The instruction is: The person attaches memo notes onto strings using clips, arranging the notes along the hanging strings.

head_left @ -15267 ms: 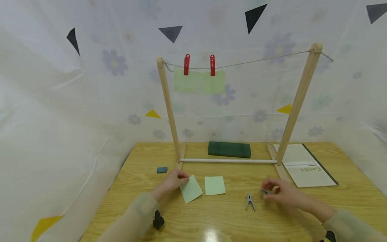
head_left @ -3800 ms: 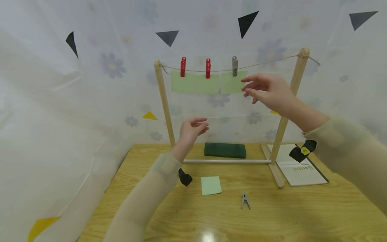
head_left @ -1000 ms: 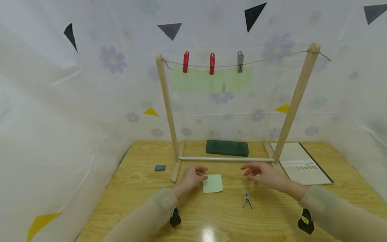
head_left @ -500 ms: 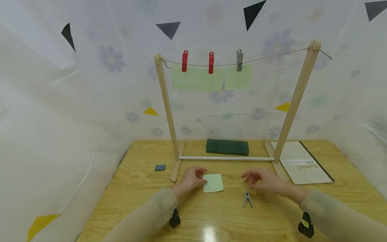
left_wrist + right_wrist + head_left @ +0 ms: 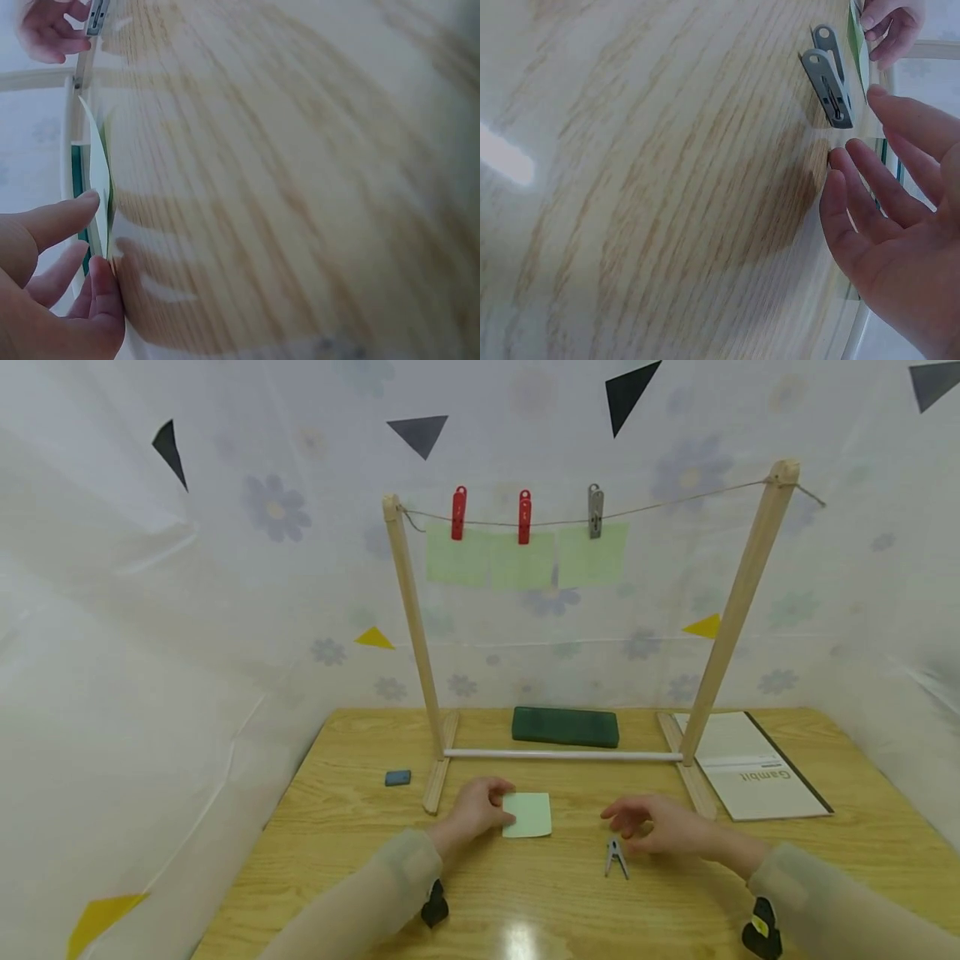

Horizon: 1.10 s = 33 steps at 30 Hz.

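Observation:
My left hand (image 5: pixel 480 806) is at the left edge of a pale green paper square (image 5: pixel 531 815) on the table, pinching that edge. In the left wrist view the thumb lies against the paper (image 5: pixel 99 169), which bows slightly, with other fingertips at its end. My right hand (image 5: pixel 663 825), fingers loosely bent and holding nothing, hovers beside a grey clothespin (image 5: pixel 616 858). The right wrist view shows that clothespin (image 5: pixel 829 82) just beyond the fingertips. On the string hang several green squares, two under red clothespins (image 5: pixel 458 512) and one (image 5: pixel 592 556) under a grey clothespin (image 5: pixel 596 512).
A wooden frame with two posts (image 5: pixel 738 610) and a white crossbar (image 5: pixel 562 755) holds the string. Behind the bar lies a dark green case (image 5: pixel 566 727). A notepad (image 5: pixel 757 772) is under the right foot; a small blue block (image 5: pixel 397 777) lies left.
A third green square now hangs under a grey clothespin. My left hand has closed in on the remaining square's edge, and my right hand has lowered toward the loose grey clothespin.

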Each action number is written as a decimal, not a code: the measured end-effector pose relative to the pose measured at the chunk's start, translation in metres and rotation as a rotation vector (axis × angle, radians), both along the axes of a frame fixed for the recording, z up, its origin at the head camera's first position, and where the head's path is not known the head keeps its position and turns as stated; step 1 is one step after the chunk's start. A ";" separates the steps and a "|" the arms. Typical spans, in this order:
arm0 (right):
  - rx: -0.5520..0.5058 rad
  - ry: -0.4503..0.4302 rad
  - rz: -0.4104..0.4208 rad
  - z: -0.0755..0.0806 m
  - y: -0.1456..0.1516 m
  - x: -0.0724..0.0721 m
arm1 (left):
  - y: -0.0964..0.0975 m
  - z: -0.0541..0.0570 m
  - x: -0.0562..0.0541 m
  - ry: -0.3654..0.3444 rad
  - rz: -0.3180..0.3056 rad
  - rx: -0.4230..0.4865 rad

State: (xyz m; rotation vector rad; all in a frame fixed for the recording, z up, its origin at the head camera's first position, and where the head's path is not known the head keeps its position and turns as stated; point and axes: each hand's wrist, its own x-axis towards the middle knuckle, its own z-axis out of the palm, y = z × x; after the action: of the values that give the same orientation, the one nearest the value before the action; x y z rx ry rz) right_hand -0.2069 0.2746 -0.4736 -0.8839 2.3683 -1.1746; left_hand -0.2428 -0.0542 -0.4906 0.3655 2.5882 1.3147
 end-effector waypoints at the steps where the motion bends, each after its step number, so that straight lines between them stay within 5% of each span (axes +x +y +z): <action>1: 0.010 0.013 0.008 0.000 0.001 0.000 | 0.000 0.000 0.000 0.007 -0.003 -0.009; 18: -0.002 0.146 0.172 -0.015 0.007 0.001 | 0.002 0.002 0.002 0.023 -0.034 -0.061; 33: -0.017 0.127 0.177 -0.022 0.006 0.005 | 0.002 -0.003 -0.001 0.013 -0.027 -0.049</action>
State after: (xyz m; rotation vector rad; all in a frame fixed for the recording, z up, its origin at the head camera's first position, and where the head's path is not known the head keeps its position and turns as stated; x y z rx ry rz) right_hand -0.2022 0.2802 -0.4952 -1.1803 2.3233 -1.1000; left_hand -0.2442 -0.0525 -0.4933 0.3999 2.6117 1.2426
